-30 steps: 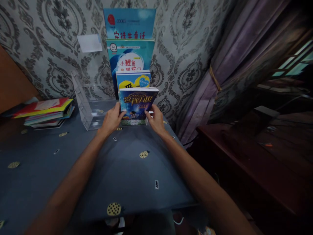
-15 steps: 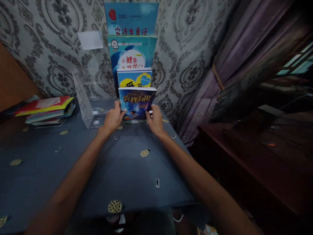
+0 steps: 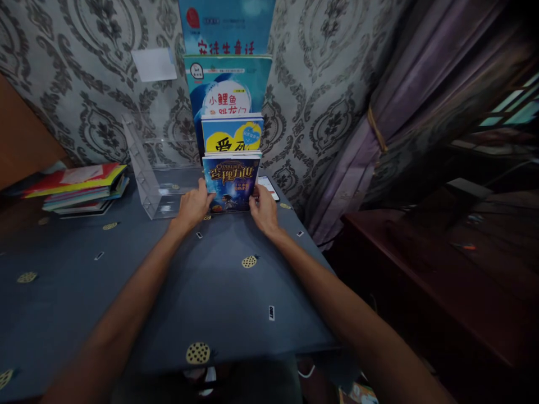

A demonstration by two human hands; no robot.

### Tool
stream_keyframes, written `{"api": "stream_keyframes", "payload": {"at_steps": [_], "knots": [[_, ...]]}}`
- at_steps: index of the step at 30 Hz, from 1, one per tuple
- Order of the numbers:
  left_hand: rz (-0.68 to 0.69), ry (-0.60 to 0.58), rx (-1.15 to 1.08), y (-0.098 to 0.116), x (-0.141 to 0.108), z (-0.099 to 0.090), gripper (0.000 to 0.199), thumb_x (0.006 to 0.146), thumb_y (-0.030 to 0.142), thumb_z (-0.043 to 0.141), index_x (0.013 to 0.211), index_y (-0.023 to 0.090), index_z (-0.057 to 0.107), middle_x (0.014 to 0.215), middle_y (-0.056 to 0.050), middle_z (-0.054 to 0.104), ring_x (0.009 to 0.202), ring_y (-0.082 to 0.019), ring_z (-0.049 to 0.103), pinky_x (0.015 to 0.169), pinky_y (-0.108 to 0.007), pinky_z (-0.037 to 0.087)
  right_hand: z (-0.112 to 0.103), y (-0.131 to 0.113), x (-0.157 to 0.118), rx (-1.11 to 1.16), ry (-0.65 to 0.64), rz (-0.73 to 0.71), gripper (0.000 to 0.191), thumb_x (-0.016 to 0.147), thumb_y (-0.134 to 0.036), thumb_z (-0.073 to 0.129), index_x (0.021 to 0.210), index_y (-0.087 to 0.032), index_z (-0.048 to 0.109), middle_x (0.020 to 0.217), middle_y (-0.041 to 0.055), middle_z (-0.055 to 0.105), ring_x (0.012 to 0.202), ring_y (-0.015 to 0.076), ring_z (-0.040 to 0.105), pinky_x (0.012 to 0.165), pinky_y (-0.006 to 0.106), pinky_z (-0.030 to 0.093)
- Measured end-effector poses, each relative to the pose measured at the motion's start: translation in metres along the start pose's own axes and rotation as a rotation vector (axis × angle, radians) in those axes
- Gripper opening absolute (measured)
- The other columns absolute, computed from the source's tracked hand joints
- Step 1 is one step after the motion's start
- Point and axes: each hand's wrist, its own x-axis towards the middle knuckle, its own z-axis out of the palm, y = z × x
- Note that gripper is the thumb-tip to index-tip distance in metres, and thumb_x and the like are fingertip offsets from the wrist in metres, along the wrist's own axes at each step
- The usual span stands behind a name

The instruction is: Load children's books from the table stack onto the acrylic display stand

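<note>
A small dark-blue book (image 3: pixel 231 182) with gold lettering stands upright at the front of a clear tiered stand (image 3: pixel 162 209). My left hand (image 3: pixel 196 205) grips its left edge, thumb on the cover. On the opposite edge, my right hand (image 3: pixel 264 210) also has its thumb against the front, the other fingers mostly hidden behind. Rising in steps behind it are a blue-and-yellow book (image 3: pixel 232 134), a teal book (image 3: pixel 229 84) and a taller blue book (image 3: pixel 229 25).
Left of the stand lies a pile of books and folders (image 3: pixel 86 188). A phone (image 3: pixel 269 188) rests behind my right hand. Patterned wallpaper backs the table (image 3: pixel 168 314). A purple curtain (image 3: pixel 349 168) and a dark red cabinet (image 3: pixel 404 269) are on the right.
The dark-blue book has shifted slightly left and lower at its top, now lining up with the books behind. My right hand moved a little left with it, uncovering the phone.
</note>
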Motion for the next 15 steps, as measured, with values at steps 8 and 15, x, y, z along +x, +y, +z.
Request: {"api": "stream_keyframes", "payload": {"at_steps": [8,15], "knots": [[0.006,-0.091,0.201,0.016,-0.007,-0.015,0.046,0.102,0.038,0.041,0.136,0.007,0.04,0.105,-0.024,0.072,0.1,-0.037,0.071,0.083,-0.041,0.05,0.002,-0.001,-0.004,-0.058,0.036,-0.03,0.04,0.088,-0.019,0.045,0.128,-0.017,0.053,0.112,0.0147,0.064,0.105,0.0291,0.059,0.096,0.05,0.05],[-0.036,-0.14,0.295,0.025,-0.011,-0.022,0.041,0.104,0.039,0.034,0.131,0.01,0.042,0.107,-0.021,0.073,0.101,-0.034,0.072,0.083,-0.039,0.052,0.0,-0.005,-0.005,-0.071,0.061,-0.049,0.047,0.089,-0.02,0.044,0.135,-0.017,0.05,0.114,0.0139,0.062,0.107,0.0279,0.059,0.097,0.049,0.051]]}}
